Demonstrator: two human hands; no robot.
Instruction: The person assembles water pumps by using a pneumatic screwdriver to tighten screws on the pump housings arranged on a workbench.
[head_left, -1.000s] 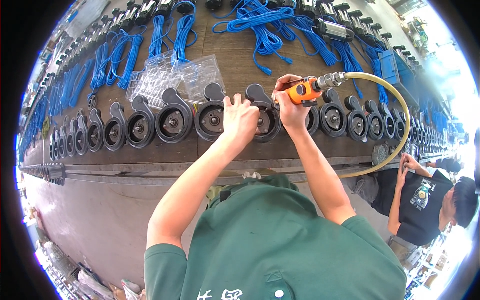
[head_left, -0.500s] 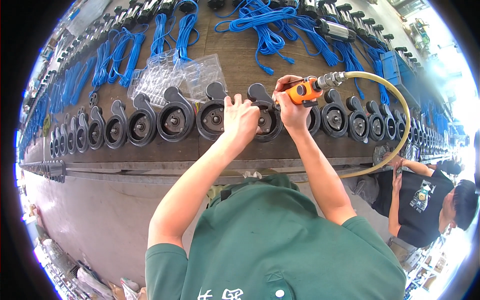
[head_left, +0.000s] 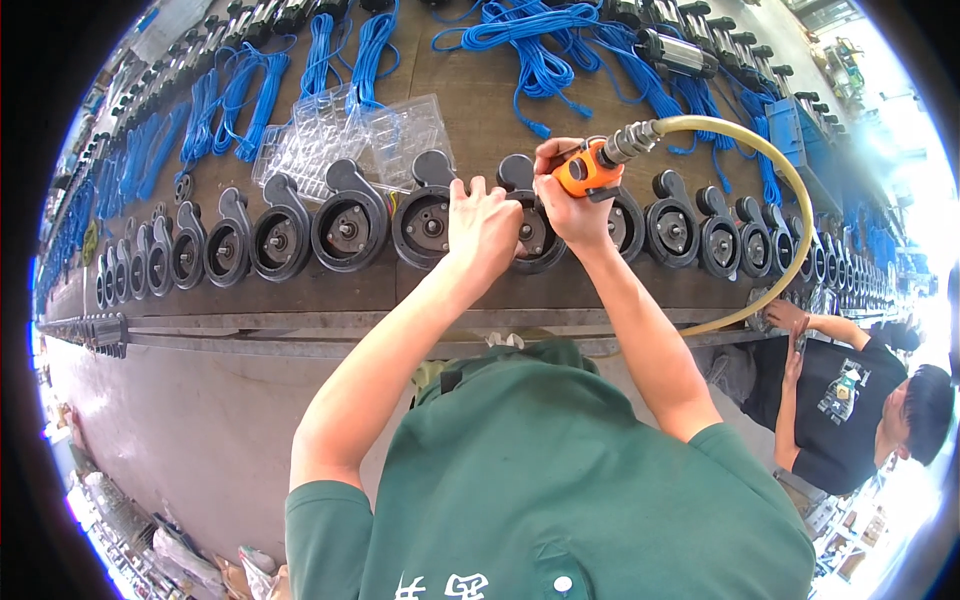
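My right hand (head_left: 573, 208) is wrapped round an orange air screwdriver (head_left: 586, 172) with a metal coupling and a pale yellow hose (head_left: 795, 195). The tool is over a black round housing (head_left: 541, 238) that has a raised knob-like end and a metal shaft at its centre. Against the left side of this housing lies my left hand (head_left: 482, 228), fingers bent and closed; what they pinch, if anything, is hidden. Just left of that hand stands a similar housing (head_left: 425, 222). The tool's tip is hidden behind my right hand.
Several more black housings (head_left: 350, 230) line the table (head_left: 340, 297) on both sides. Behind them lie clear plastic trays (head_left: 350, 140), bundled blue cables (head_left: 530, 55) and black cylindrical motors (head_left: 675, 52). A blue bin (head_left: 795, 140) stands at right, near a co-worker in black (head_left: 835, 405).
My right hand has brought the orange air screwdriver a little left, closer to my left hand. My left hand stays at the same housing. The co-worker's hands have shifted slightly.
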